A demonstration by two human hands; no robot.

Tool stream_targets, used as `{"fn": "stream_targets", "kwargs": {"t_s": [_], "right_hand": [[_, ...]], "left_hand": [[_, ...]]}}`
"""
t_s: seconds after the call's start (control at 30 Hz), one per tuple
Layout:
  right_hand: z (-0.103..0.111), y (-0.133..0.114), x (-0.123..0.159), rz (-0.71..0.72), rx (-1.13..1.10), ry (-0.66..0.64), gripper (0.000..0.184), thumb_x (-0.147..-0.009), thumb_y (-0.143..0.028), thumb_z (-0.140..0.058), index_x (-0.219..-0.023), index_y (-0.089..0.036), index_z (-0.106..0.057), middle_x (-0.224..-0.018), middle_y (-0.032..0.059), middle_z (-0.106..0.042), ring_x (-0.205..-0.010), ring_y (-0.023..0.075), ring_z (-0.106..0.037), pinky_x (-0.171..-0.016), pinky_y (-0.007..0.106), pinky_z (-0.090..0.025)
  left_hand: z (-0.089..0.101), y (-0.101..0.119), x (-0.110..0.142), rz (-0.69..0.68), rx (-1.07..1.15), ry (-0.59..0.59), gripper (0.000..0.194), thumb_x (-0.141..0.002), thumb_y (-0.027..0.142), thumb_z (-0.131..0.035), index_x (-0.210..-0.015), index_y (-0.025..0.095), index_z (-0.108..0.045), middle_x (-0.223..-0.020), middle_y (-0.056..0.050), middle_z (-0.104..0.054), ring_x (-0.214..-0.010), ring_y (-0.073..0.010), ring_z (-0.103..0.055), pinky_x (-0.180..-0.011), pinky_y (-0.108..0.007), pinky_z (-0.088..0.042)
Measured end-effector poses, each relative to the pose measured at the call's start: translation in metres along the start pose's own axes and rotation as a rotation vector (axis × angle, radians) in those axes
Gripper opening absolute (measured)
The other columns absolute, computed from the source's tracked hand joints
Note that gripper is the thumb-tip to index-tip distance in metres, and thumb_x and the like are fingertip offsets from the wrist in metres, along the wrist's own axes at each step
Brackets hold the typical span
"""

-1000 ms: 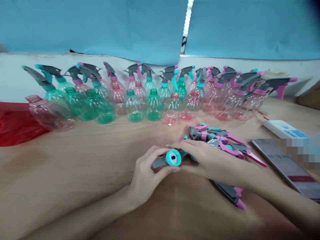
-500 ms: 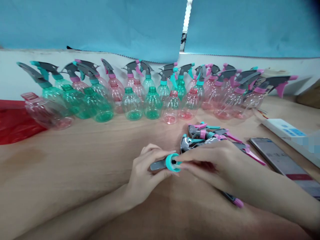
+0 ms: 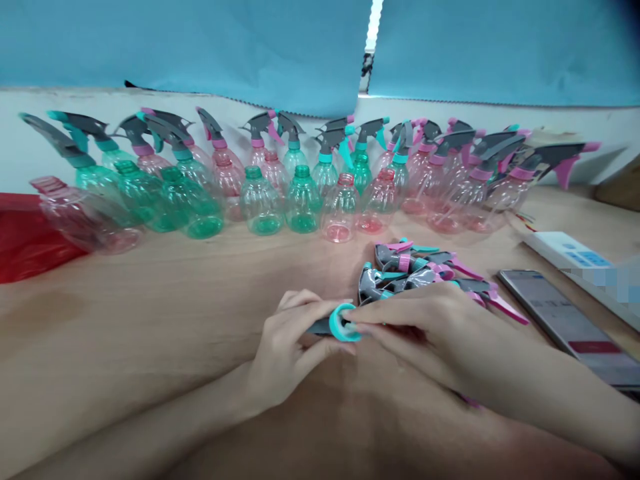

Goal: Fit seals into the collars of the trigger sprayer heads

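Note:
A grey spray head with a teal screw collar [image 3: 343,322] is held low over the wooden table [image 3: 150,320], between both hands. My left hand [image 3: 290,347] wraps its fingers round the grey body from the left. From the right, my right hand [image 3: 425,330] pinches the teal collar with thumb and fingertips. Just behind my right hand lies a pile of loose spray heads [image 3: 415,267] in grey, teal and pink.
A long row of green and pink spray bottles [image 3: 300,193] stands along the back, some capped, some open-necked. A pink bottle [image 3: 83,217] lies on its side by a red bag [image 3: 25,240]. A phone [image 3: 570,327] and a white remote [image 3: 575,257] rest at right.
Both hands have turned the spray head, so the collar's open face now points sideways instead of toward the camera. The view has tilted slightly down.

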State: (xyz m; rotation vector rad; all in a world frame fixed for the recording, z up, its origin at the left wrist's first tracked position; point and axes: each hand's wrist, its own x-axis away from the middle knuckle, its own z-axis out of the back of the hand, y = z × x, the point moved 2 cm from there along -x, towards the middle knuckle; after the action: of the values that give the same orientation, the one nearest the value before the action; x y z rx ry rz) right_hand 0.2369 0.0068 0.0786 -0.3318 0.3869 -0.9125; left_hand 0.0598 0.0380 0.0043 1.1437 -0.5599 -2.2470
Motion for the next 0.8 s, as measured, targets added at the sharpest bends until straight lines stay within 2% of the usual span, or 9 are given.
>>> {"fn": "stream_targets", "kwargs": {"t_s": [0.13,0.27,0.47,0.8], "right_hand": [[-0.007,0.007,0.004,-0.009,-0.066,-0.054,0.020,-0.089,-0.021,-0.049,-0.088,-0.024,-0.069,-0.076,-0.0025,-0.071,-0.065,0.0105,-0.062,-0.059,0.021,-0.040],[-0.010,0.015,0.002,0.035,-0.005,-0.051,0.019,-0.091,-0.027,-0.048,-0.098,-0.028,-0.065,-0.091,-0.0027,-0.071,-0.074,0.0124,-0.062,-0.058,0.023,-0.037],[-0.007,0.010,0.000,0.011,0.091,-0.134,0.018,-0.094,-0.029,-0.041,-0.087,-0.024,-0.057,-0.073,-0.0042,-0.064,-0.060,0.0134,-0.056,-0.054,0.026,-0.031],[-0.004,0.006,-0.001,-0.058,0.056,-0.204,0.012,-0.092,-0.025,-0.045,-0.097,-0.025,-0.056,-0.081,-0.0036,-0.065,-0.065,0.0132,-0.059,-0.054,0.026,-0.032]], "left_hand": [[-0.002,0.004,-0.001,-0.091,-0.017,-0.058,0.027,-0.088,0.038,-0.056,-0.104,0.018,-0.062,-0.077,-0.001,-0.066,-0.074,-0.0157,-0.054,-0.072,-0.030,-0.040],[-0.003,0.005,-0.004,-0.055,-0.007,-0.101,0.028,-0.090,0.040,-0.051,-0.099,0.018,-0.065,-0.076,-0.001,-0.066,-0.073,-0.0154,-0.053,-0.070,-0.028,-0.038],[-0.002,0.003,-0.005,-0.006,0.022,-0.119,0.031,-0.089,0.042,-0.050,-0.087,0.015,-0.067,-0.078,-0.004,-0.062,-0.075,-0.0164,-0.051,-0.070,-0.028,-0.040],[-0.002,0.004,-0.005,-0.011,0.064,-0.154,0.030,-0.090,0.039,-0.050,-0.079,0.017,-0.068,-0.079,-0.003,-0.064,-0.077,-0.0163,-0.051,-0.071,-0.028,-0.043]]}}
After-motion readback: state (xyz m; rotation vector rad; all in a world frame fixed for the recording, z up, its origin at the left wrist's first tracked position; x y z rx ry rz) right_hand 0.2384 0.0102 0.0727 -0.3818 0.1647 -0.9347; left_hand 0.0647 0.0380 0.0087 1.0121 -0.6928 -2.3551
